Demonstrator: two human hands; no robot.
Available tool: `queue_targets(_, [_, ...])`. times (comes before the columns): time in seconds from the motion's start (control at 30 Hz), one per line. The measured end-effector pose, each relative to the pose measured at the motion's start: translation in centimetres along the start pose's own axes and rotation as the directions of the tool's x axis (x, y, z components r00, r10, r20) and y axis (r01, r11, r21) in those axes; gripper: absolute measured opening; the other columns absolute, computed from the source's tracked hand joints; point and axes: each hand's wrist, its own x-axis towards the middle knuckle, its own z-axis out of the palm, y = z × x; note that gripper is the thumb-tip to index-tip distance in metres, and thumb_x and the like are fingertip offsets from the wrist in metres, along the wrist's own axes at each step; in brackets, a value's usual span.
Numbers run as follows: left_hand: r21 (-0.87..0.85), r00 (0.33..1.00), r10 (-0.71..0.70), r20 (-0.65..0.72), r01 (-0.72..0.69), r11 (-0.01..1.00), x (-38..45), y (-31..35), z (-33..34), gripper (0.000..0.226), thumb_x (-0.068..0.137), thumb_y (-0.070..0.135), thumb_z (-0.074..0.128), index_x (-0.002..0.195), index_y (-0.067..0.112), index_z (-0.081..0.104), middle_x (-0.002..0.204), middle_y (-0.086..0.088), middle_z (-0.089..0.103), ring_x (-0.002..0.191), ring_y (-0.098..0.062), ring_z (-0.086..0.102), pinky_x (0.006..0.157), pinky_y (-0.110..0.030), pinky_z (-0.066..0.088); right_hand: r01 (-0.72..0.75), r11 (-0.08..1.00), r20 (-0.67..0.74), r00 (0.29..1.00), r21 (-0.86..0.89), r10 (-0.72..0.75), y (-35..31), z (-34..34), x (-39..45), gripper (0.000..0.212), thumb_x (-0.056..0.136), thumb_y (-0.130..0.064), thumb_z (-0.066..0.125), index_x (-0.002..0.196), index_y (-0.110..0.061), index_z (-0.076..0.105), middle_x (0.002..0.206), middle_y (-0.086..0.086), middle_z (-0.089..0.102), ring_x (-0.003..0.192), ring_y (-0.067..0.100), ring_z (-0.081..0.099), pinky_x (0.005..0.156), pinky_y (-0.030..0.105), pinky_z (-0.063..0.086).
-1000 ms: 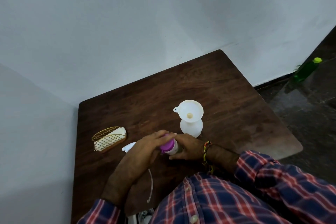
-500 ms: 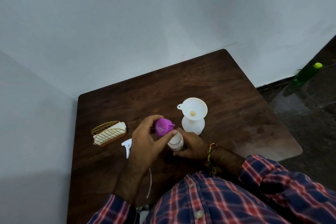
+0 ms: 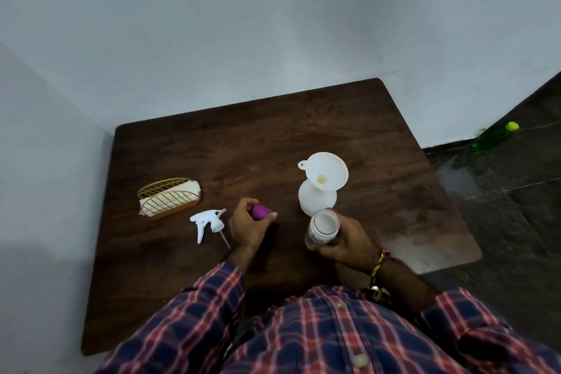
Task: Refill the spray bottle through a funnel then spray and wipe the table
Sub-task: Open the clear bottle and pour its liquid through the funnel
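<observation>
Toward the left edge of the surface [image 3: 188, 143] we see a gold wire basket [image 3: 169, 198] holding a folded white cloth [image 3: 170, 205]. Just right of it lies the detached white trigger sprayer [image 3: 207, 220], dip tube pointing toward the near edge. Next comes our left hand [image 3: 247, 223], fingers curled round a purple cap [image 3: 260, 212] just above the wood. Past the middle stands the white spray bottle [image 3: 317, 201], upright, with the white funnel [image 3: 325, 171] seated in its neck. Just nearer than it, our right hand [image 3: 349, 241] wraps round an uncapped refill bottle [image 3: 322, 226], its mouth open and pale contents showing. On the floor beyond the right edge lies a green bottle [image 3: 493, 138].

We judge the refill bottle light, smooth and rigid enough to hold round its middle, tipping slowly. The spray bottle looks light and top-heavy under the funnel, so it may need steadying at its body while we pour.
</observation>
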Motion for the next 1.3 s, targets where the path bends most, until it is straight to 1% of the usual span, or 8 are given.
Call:
queue_targets(0.2, [0.328, 0.992, 0.056, 0.115, -0.091, 0.94, 0.6, -1.5, 1.6, 0.048, 0.076, 0.038, 0.078, 0.11, 0.024, 0.046, 0.118, -0.006, 0.057, 0.11, -0.024, 0.054, 0.088, -0.035, 0.045, -0.068, 0.997, -0.046, 0.996, 0.033, 0.07, 0.2, 0.1, -1.0, 0.064, 0.068, -0.024, 0.088, 0.118, -0.041, 0.052, 0.116, -0.027, 0.063, 0.111, -0.003, 0.06, 0.097, 0.019, 0.047])
queue_targets(0.33, [0.433, 0.975, 0.106, 0.194, -0.182, 0.883, 0.3, -1.5, 1.3, 0.068, 0.069, 0.041, 0.083, 0.12, 0.023, 0.042, 0.143, -0.007, 0.042, 0.139, -0.027, 0.033, 0.103, -0.043, 0.04, -0.102, 0.988, -0.073, 0.991, 0.116, 0.111, 0.4, 0.4, -1.2, 0.066, 0.068, -0.021, 0.088, 0.12, -0.04, 0.053, 0.119, -0.024, 0.063, 0.113, -0.004, 0.059, 0.099, 0.019, 0.047])
queue_targets(0.43, [0.263, 0.956, 0.198, 0.219, -0.253, 0.931, -0.6, 0.1, 1.0, 0.097, 0.066, 0.046, 0.084, 0.142, 0.024, 0.03, 0.16, -0.004, 0.021, 0.149, -0.02, 0.01, 0.116, -0.046, 0.028, -0.147, 0.968, -0.111, 0.979, 0.206, 0.172, 1.3, 0.1, -1.6, 0.064, 0.063, -0.031, 0.089, 0.12, -0.036, 0.058, 0.117, -0.015, 0.069, 0.113, 0.004, 0.063, 0.101, 0.032, 0.05])
queue_targets(0.57, [-0.105, 0.909, 0.381, 0.17, -0.368, 0.924, -2.7, 4.9, 0.4, 0.106, 0.066, 0.05, 0.083, 0.15, 0.036, 0.019, 0.157, 0.018, 0.02, 0.145, -0.003, 0.02, 0.116, -0.03, 0.025, -0.166, 0.948, -0.213, 0.95, 0.271, 0.228, 2.6, -1.5, -2.6, 0.069, 0.059, -0.034, 0.09, 0.122, -0.025, 0.062, 0.117, -0.01, 0.071, 0.113, 0.01, 0.065, 0.101, 0.04, 0.051])
queue_targets(0.73, [-0.08, 0.844, 0.497, 0.203, -0.492, 0.867, -3.1, 11.0, 1.2, 0.111, 0.061, 0.058, 0.084, 0.15, 0.043, 0.019, 0.161, 0.016, 0.014, 0.148, -0.006, 0.013, 0.116, -0.032, 0.019, -0.122, 0.945, -0.352, 0.907, 0.304, 0.23, 2.7, -4.1, -2.8, 0.06, 0.067, -0.011, 0.089, 0.12, -0.021, 0.063, 0.116, -0.003, 0.071, 0.11, 0.015, 0.066, 0.096, 0.04, 0.054])
queue_targets(0.83, [0.05, 0.825, 0.507, 0.251, -0.534, 0.844, -2.0, 12.3, 2.6, 0.104, 0.06, 0.063, 0.081, 0.147, 0.043, 0.027, 0.162, 0.011, 0.012, 0.147, -0.014, 0.017, 0.115, -0.041, 0.023, -0.095, 0.966, -0.396, 0.899, 0.242, 0.188, 2.1, -5.8, -2.5, 0.057, 0.07, -0.019, 0.088, 0.121, -0.02, 0.063, 0.117, -0.004, 0.069, 0.11, 0.014, 0.065, 0.094, 0.04, 0.054])
queue_targets(1.0, [0.092, 0.838, 0.515, 0.177, -0.536, 0.839, -1.8, 12.1, 3.7, 0.088, 0.064, 0.056, 0.082, 0.139, 0.03, 0.045, 0.141, 0.006, 0.045, 0.125, -0.011, 0.045, 0.104, -0.042, 0.046, -0.063, 0.998, -0.428, 0.903, -0.012, 0.051, 0.8, -8.4, -1.4, 0.057, 0.071, -0.029, 0.085, 0.121, -0.022, 0.059, 0.112, -0.009, 0.069, 0.102, 0.011, 0.066, 0.086, 0.038, 0.055])
queue_targets(1.3, [0.143, 0.847, 0.504, 0.168, -0.527, 0.838, -2.2, 12.9, 3.8, 0.093, 0.062, 0.057, 0.082, 0.141, 0.021, 0.046, 0.134, 0.002, 0.049, 0.118, -0.013, 0.05, 0.097, -0.034, 0.049, -0.105, 0.934, -0.412, 0.91, -0.342, -0.048, -0.1, -9.8, 1.4, 0.057, 0.072, -0.038, 0.071, 0.126, -0.033, 0.053, 0.111, -0.003, 0.066, 0.096, 0.027, 0.065, 0.08, 0.043, 0.054])
